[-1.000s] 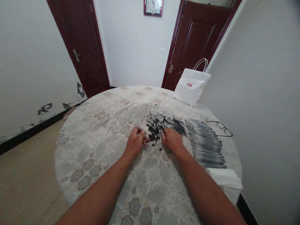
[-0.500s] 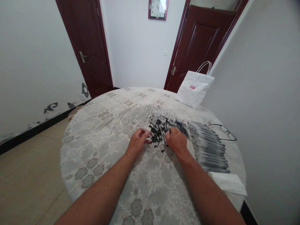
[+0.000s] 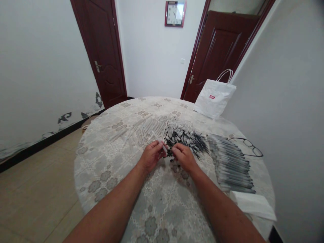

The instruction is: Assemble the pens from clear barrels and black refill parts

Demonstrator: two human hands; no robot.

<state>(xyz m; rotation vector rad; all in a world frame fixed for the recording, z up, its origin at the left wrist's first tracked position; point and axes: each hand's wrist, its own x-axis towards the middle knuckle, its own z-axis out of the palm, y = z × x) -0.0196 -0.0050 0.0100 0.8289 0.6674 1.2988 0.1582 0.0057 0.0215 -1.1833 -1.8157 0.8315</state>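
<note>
My left hand [image 3: 151, 156] is closed round a clear pen barrel [image 3: 159, 143] that sticks out toward the far side. My right hand [image 3: 184, 156] is pinched shut right beside it, fingertips near the barrel's end; what it pinches is too small to make out. Both hands hover over a heap of small black pen parts [image 3: 171, 148]. A spread of clear barrels [image 3: 144, 130] lies beyond my left hand. Black refills [image 3: 196, 141] lie beyond my right hand. A row of assembled pens [image 3: 231, 163] is laid out at the right.
The round table [image 3: 162, 202] has a lace-patterned cloth. A white paper bag [image 3: 215, 98] stands at the far right edge, glasses [image 3: 249, 145] lie by the wall, and a folded white cloth [image 3: 253, 204] sits at the near right. Two dark doors and a clock are behind.
My hands came together: the left lifted a clear barrel from the pile, and the right moved left from the black parts to meet it. The camera view shifted slightly.
</note>
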